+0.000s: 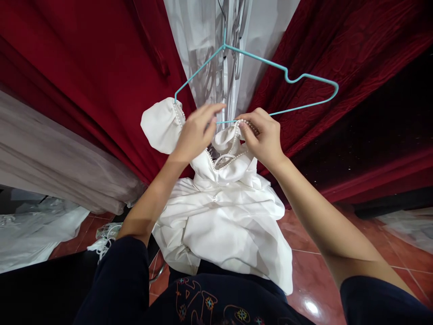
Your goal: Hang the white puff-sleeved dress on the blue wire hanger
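A white dress (pixel 230 221) with pearl-beaded edges hangs partly on a light blue hanger (pixel 255 57). One puffed sleeve (pixel 162 126) sits at the hanger's left end, while the right end of the hanger is bare. My right hand (pixel 262 135) pinches the beaded edge of the other shoulder, close to the hanger's lower bar. Slightly blurred, my left hand (pixel 199 126) is in front of the bodice with its fingers stretched out, near the lower bar. Whether it touches the dress I cannot tell.
Dark red curtains (pixel 101 58) hang on both sides. White metal rails (pixel 233 58) stand behind the hanger. Pale fabric (pixel 47 230) lies at the lower left, sheer fabric (pixel 409 225) at the right. The floor (pixel 311 266) is red tile.
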The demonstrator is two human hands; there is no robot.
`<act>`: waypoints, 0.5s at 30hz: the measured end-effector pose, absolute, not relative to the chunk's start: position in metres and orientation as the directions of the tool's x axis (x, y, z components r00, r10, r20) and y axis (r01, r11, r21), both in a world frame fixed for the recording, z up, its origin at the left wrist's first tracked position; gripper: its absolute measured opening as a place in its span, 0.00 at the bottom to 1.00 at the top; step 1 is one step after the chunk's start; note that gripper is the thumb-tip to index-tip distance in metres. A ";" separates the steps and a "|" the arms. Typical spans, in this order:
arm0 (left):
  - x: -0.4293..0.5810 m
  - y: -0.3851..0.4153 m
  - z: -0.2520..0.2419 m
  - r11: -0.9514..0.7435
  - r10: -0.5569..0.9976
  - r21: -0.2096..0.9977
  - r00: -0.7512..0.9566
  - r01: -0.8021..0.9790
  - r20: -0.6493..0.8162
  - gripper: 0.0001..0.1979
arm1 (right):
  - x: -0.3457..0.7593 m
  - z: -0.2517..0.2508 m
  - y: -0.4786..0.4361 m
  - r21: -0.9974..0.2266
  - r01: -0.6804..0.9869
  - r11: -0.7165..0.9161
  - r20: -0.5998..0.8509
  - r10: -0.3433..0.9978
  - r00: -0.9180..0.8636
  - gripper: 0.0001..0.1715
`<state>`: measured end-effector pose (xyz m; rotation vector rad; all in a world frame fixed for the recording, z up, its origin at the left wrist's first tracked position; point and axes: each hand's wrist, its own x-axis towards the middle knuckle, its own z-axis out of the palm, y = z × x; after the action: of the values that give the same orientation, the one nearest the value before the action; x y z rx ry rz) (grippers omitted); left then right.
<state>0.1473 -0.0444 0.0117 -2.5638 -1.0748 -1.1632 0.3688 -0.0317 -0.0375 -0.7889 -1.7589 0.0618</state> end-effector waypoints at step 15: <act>0.141 -0.056 0.019 -0.600 0.751 0.295 0.396 0.743 0.529 0.19 | 0.498 -0.038 -0.020 -0.529 0.661 0.531 0.841 0.228 0.490 0.16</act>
<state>0.1410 -0.0558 0.0193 -2.6346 -1.4093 -1.0070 0.4981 -0.0196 -0.0376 -1.0146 -1.0632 -0.3266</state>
